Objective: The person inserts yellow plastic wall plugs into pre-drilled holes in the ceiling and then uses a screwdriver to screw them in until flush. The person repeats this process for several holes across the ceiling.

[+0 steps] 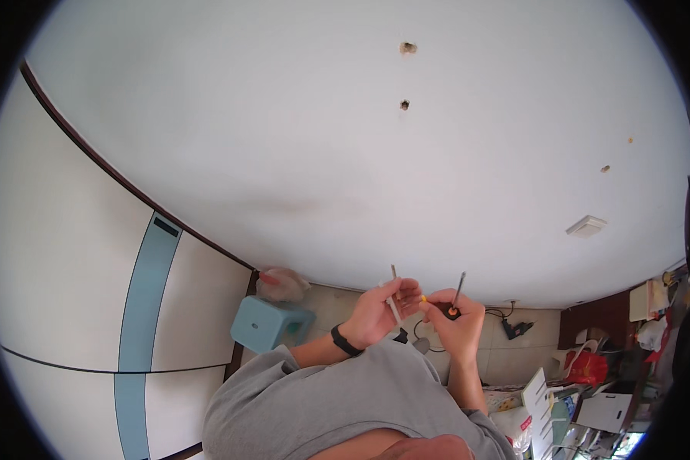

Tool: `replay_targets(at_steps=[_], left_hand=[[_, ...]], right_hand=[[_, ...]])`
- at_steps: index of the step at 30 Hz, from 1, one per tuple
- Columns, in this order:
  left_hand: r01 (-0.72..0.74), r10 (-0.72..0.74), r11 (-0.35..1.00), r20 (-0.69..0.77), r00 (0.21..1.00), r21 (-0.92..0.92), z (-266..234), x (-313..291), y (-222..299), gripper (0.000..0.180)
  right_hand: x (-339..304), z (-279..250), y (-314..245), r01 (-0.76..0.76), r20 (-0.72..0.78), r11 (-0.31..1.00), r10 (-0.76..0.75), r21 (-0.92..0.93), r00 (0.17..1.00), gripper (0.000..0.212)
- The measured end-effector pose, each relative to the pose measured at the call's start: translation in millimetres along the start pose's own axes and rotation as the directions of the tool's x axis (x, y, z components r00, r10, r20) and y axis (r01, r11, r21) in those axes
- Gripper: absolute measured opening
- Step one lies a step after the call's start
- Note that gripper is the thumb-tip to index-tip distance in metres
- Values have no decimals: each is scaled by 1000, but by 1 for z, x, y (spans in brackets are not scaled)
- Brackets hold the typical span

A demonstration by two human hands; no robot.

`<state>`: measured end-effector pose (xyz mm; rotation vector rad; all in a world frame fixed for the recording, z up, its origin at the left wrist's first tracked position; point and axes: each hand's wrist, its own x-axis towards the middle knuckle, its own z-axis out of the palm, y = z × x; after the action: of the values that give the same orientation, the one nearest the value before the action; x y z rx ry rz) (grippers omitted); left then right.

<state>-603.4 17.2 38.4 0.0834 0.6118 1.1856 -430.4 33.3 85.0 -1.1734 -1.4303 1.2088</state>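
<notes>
My left hand [376,313], with a black band at its wrist, is closed around a thin, pale, stick-like piece [393,305]; its exact kind is too small to tell. A narrow tip stands up past the thumb. Close on its right, my right hand [458,331] grips a screwdriver [460,287] with a black and orange handle, its metal shaft pointing up. Between the right thumb and fingertips sits a small yellow piece [424,300], which looks like a wall plug. The fingertips of both hands nearly meet there. Both hands are held low in front of the white wall [284,138].
Two rough holes [405,105] mark the wall above, with smaller ones at right near a white switch [586,226]. A blue stool [259,323] and plastic bag [282,285] stand left. A corded power drill [517,328] lies on the floor; clutter and a red bag [586,368] fill the right.
</notes>
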Motion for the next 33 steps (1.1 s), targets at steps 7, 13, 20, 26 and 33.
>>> replay_targets(at_steps=[7,13,20,26,33], left_hand=[[24,-63,968,151,987,248,-22,-29,28,43],[-72,29,942,137,990,327,-25,-42,49,43],[-158,119,916,127,985,369,-22,-51,61,38],[-180,124,913,172,977,367,-24,-47,57,35],[-166,115,933,175,978,318,-36,-44,55,34]], right_hand=[[32,14,-28,32,24,955,-41,294,999,11],[57,24,-60,160,-4,929,-168,335,986,11],[87,32,-99,305,-44,913,-305,272,951,5],[119,52,-142,478,-187,871,-454,113,871,9],[155,71,-159,598,-183,801,-582,42,792,7]])
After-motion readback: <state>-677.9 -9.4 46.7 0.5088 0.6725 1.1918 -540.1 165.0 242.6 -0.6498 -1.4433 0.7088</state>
